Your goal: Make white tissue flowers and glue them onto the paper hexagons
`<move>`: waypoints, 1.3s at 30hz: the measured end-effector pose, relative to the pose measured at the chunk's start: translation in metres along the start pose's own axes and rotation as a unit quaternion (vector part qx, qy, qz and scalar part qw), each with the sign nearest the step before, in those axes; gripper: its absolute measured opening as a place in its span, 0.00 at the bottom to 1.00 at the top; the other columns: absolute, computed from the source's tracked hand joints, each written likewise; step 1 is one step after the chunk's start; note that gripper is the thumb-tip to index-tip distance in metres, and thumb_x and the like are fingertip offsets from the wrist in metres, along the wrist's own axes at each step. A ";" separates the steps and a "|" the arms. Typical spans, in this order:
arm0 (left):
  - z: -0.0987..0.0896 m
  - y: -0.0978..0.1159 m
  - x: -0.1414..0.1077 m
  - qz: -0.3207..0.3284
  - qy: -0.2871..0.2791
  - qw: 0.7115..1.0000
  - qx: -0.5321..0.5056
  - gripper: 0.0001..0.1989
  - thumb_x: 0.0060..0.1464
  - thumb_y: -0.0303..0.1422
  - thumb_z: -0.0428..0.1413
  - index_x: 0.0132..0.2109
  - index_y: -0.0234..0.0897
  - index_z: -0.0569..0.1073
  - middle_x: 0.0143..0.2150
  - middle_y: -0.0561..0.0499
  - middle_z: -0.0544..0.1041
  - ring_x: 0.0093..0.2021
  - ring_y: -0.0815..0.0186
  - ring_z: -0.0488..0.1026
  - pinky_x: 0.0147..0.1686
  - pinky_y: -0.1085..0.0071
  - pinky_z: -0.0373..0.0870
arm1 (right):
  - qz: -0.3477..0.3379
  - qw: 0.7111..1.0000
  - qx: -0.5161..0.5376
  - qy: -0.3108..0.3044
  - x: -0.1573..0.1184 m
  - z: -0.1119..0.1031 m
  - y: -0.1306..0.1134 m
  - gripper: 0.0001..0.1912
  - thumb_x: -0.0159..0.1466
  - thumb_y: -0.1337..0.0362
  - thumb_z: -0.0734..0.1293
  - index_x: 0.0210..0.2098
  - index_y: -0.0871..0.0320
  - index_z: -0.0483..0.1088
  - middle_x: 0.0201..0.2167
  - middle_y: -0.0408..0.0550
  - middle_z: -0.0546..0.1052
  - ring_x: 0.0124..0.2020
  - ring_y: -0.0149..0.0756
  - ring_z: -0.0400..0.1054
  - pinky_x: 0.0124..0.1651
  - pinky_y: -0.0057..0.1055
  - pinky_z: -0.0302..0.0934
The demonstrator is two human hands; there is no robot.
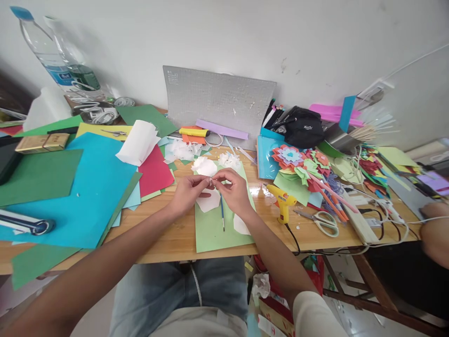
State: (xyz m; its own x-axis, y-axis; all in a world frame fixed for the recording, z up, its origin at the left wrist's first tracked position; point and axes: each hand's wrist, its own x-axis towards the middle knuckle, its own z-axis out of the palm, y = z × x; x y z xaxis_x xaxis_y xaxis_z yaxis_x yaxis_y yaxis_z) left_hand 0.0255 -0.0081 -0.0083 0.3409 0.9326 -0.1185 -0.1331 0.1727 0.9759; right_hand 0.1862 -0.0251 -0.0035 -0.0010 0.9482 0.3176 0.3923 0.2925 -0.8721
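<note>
My left hand (190, 191) and my right hand (234, 192) meet at the fingertips, both pinching a small white piece (211, 181), apparently paper. Below them lies a light green sheet (210, 234) with white paper cutouts (209, 201) on it. A thin blue paintbrush (222, 213) rests on that sheet, its upper end hidden by my right hand. Just beyond my fingers are a white paper flower (229, 160) and another white cut shape (204, 166).
To the right are a yellow glue gun (282, 202), scissors (324, 223) and colourful paper flowers (289, 157). Blue card (101, 173), a stapler (26, 222) and a white paper roll (138, 142) lie left. A grey cutting mat (217, 100) leans on the wall. Another person's arm (435, 234) shows far right.
</note>
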 end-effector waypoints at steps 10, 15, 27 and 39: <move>-0.002 -0.004 0.002 0.016 0.025 1.000 0.008 0.18 0.51 0.47 0.61 0.35 0.35 0.78 0.35 0.47 0.78 0.41 0.58 0.77 0.37 0.64 0.79 | 0.069 0.997 0.033 -0.015 -0.001 -0.001 -0.001 0.12 0.59 0.55 0.69 0.38 0.56 0.73 0.37 0.48 0.76 0.35 0.34 0.72 0.33 0.29 0.68; -0.003 -0.004 0.003 0.014 0.023 0.999 0.032 0.18 0.51 0.47 0.61 0.35 0.34 0.78 0.33 0.47 0.78 0.39 0.60 0.77 0.35 0.66 0.78 | 0.083 0.996 0.027 -0.021 0.000 -0.001 0.001 0.10 0.59 0.56 0.69 0.32 0.57 0.74 0.30 0.45 0.76 0.31 0.33 0.70 0.31 0.28 0.65; -0.001 0.000 0.003 -0.028 0.012 0.999 -0.012 0.19 0.45 0.45 0.66 0.36 0.34 0.76 0.32 0.48 0.77 0.38 0.62 0.75 0.36 0.65 0.78 | 0.152 0.978 0.143 -0.026 0.002 -0.002 0.001 0.14 0.54 0.52 0.73 0.32 0.56 0.73 0.29 0.44 0.75 0.29 0.33 0.70 0.33 0.31 0.70; -0.005 0.006 0.002 -0.035 -0.001 0.999 0.004 0.18 0.44 0.45 0.66 0.36 0.35 0.77 0.33 0.48 0.76 0.37 0.62 0.75 0.35 0.64 0.78 | 0.117 0.986 0.115 0.005 0.003 -0.003 0.001 0.15 0.56 0.52 0.72 0.29 0.58 0.73 0.25 0.44 0.74 0.25 0.31 0.67 0.31 0.30 0.66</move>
State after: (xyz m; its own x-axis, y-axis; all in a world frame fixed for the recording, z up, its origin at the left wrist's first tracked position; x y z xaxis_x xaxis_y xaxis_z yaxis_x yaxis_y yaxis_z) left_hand 0.0211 -0.0037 -0.0035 0.3507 0.9180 -0.1853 -0.1027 0.2343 0.9667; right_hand 0.1897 -0.0224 -0.0020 0.0736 0.9923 0.0998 0.1608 0.0870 -0.9832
